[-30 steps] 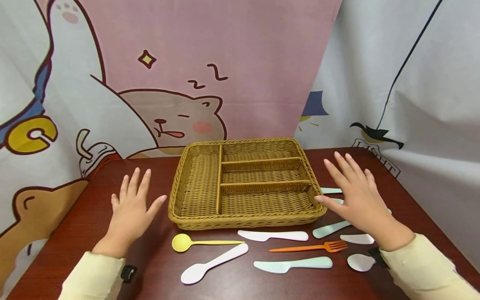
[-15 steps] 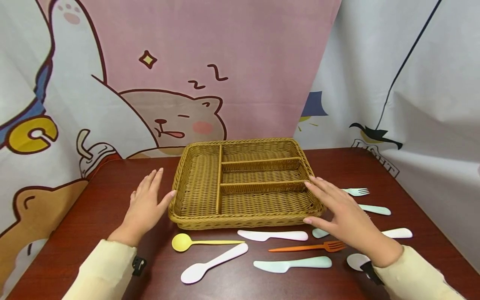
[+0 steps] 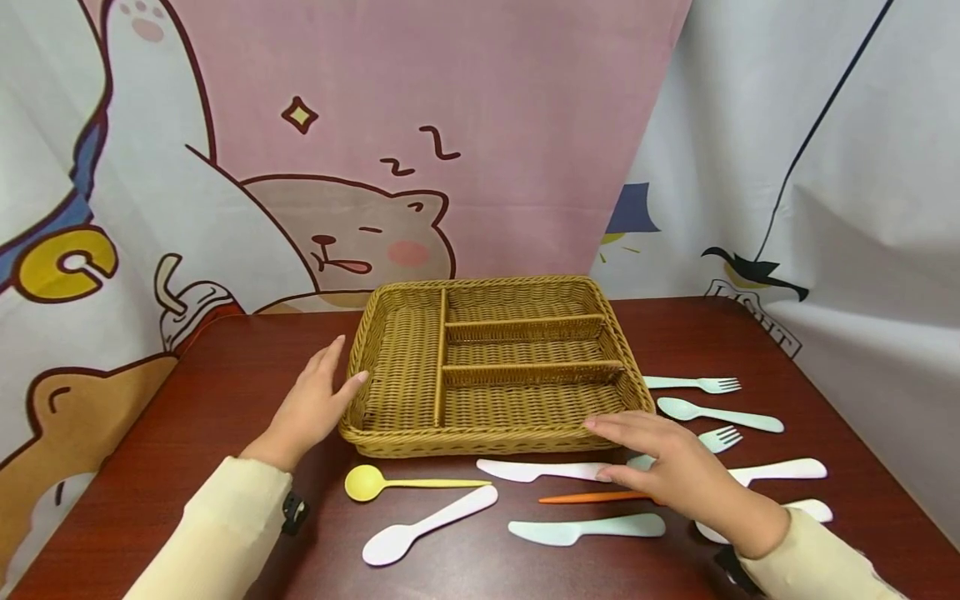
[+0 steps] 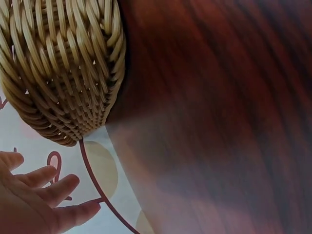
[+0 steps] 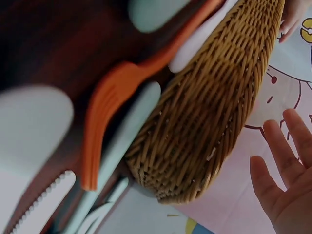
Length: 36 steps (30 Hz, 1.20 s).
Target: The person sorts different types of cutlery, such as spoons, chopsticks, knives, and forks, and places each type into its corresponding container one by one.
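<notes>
A brown woven cutlery basket [image 3: 480, 438] with a divided interior lies in the middle of the head view. Beside its left wall is my left hand [image 3: 306, 410], fingers extended and thumb by the rim; whether it touches is hard to tell. My right hand [image 3: 669, 463] hovers over the front right corner with fingers loosely spread, holding nothing. Beneath it, the head of an orange fork [image 3: 588, 498] is covered, though the right wrist view shows the fork [image 5: 117, 85] whole. A white knife [image 3: 536, 471] lies along the basket's front, its handle end near my right thumb.
In front lie a yellow spoon [image 3: 365, 483], a white spoon [image 3: 397, 542] and a pale green knife [image 3: 585, 528]. Right of the basket are a pale green fork [image 3: 693, 383], a pale green spoon [image 3: 720, 414] and more cutlery. A printed curtain [image 3: 525, 125] hangs behind the dark wooden table [image 3: 225, 367].
Both hands have moved inward toward the basket, the left to the right and the right to the left and lower. Cutlery on the right has come into view. The basket stays put.
</notes>
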Tool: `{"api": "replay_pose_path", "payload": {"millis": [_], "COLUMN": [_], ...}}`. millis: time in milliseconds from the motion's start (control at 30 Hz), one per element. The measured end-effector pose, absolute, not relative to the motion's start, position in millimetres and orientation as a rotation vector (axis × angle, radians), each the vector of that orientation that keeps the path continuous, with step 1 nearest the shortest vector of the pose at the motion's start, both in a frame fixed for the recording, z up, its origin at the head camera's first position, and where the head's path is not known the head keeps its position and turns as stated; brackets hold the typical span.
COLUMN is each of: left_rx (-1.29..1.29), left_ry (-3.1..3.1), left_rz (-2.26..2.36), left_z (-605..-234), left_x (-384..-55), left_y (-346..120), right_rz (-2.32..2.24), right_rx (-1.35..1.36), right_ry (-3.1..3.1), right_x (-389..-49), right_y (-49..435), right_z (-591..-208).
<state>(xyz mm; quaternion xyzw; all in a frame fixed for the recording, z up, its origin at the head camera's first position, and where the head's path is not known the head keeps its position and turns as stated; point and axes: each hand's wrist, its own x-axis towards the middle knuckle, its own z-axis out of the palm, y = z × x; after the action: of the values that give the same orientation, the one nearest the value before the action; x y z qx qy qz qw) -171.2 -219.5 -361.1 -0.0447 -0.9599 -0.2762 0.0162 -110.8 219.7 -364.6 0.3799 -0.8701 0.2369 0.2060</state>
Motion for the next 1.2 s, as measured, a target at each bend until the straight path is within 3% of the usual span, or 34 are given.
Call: {"api": "replay_pose_path", "payload": {"millis": [600,1200], "left_rx": [-0.078,-0.077], "left_ry": [-3.033,-3.028], "left_rz": [-0.962,-0.970], "left_z": [-370,-379], "left_x": [-195,-204], "left_y": [-213,-212], "right_rz": [1.042,0.809], "right_rx": [1.091,1.329], "right_ry": [-2.823,-2.800], "right_x": [-118,-121], "right_y": [231,237], "right_z": [-377,-387]}}
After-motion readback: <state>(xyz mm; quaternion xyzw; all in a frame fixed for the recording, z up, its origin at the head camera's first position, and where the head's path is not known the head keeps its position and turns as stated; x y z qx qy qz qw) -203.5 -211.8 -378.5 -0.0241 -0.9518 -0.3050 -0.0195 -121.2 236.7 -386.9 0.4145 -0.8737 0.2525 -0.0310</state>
